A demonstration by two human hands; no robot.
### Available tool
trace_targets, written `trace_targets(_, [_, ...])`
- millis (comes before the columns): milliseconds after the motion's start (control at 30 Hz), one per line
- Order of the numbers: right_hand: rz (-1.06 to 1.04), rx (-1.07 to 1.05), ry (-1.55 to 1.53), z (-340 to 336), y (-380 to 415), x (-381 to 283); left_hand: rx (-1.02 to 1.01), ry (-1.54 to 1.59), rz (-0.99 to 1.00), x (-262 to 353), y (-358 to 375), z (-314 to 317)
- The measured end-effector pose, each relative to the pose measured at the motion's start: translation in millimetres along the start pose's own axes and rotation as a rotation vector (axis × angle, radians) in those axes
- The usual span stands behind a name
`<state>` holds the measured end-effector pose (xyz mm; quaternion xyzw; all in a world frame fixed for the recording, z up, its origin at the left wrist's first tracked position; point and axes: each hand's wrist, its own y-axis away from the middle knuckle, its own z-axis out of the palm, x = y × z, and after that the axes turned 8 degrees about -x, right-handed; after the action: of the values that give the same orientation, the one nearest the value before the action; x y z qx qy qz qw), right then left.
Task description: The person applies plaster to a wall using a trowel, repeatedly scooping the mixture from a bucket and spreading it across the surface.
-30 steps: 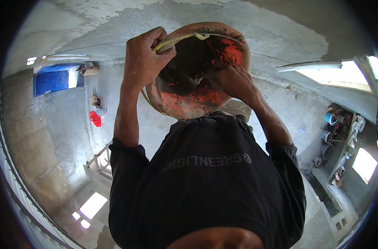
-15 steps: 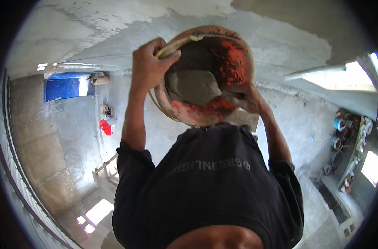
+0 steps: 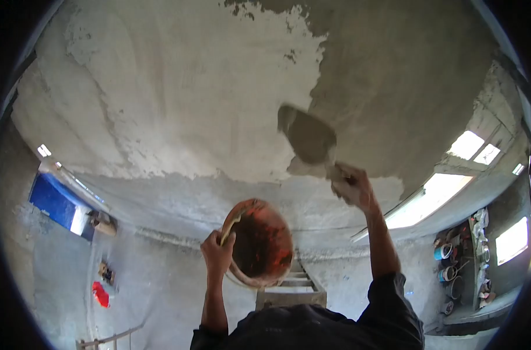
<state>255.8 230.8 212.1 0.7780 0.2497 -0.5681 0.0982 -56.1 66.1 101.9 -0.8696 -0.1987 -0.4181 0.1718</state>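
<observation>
Fingers of the right hand (image 3: 350, 185) are wrapped tight round the handle of a trowel (image 3: 308, 140), whose blade, loaded with grey mortar, runs up and left from the fist and lies against the ceiling (image 3: 160, 105). The blade sits right at the ragged edge where the darker wet plaster patch (image 3: 405, 87) meets the paler, rough part of the ceiling. Lower and to the left, well apart from the trowel, the left hand (image 3: 217, 254) is closed over the rim of an orange pan (image 3: 258, 242), thumb side hooked on its left edge; the pan is tilted, its smeared inside facing the camera. Behind the pan the top of a ladder (image 3: 291, 286) shows, and buckets (image 3: 449, 265) stand on a shelf by the window at the right edge.
</observation>
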Motion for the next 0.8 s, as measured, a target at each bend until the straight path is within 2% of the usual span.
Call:
trace_targets(33, [-0.116, 0.119, 0.04, -13, -22, 14, 0.002, 0.016, 0.018, -3, 2, 1])
trace_targets(67, [-0.048, 0.212, 0.203, -20, -39, -22, -0.012, 0.012, -0.028, -7, 5, -1])
trace_targets(133, [-0.238, 0.276, -0.192, -42, -82, -35, -0.025, 0.01, -0.071, -14, 9, -4])
trace_targets(200, [-0.519, 0.511, 0.509, -77, -133, -24, -0.034, -0.032, -0.08, -23, 15, -5])
trace_targets(233, [-0.523, 0.513, 0.515, -76, -138, -37, -0.033, -0.026, -0.076, -26, 16, -4])
trace_targets(300, [-0.558, 0.697, 0.72, -64, -142, -68, -0.079, 0.022, -0.146, -32, 21, -2])
trace_targets(433, [-0.633, 0.818, 0.974, -52, -164, -76, -0.083, -0.026, -0.135, -40, 30, 5])
trace_targets(500, [-0.397, 0.613, -0.697, -38, -172, -87, -0.12, 0.021, -0.205, -41, 35, 6])
trace_targets(533, [-0.393, 0.617, -0.698, -43, -182, -76, -0.125, 0.017, -0.207, -45, 38, 7])
trace_targets(600, [-0.331, 0.703, 0.398, -57, -205, -37, -0.112, 0.01, -0.188, -52, 40, 12])
trace_targets(633, [-0.326, 0.703, 0.399, -55, -205, -30, -0.117, 0.009, -0.19, -52, 41, 12])
trace_targets(700, [-0.336, 0.963, 1.278, -50, -204, -15, -0.132, 0.022, -0.202, -51, 42, 12])
trace_targets(733, [-0.334, 0.961, 1.28, -46, -201, -10, -0.134, 0.023, -0.204, -51, 42, 13])
trace_targets(800, [-0.392, 0.772, 1.113, -36, -189, 3, -0.14, -0.016, -0.215, -51, 43, 13])
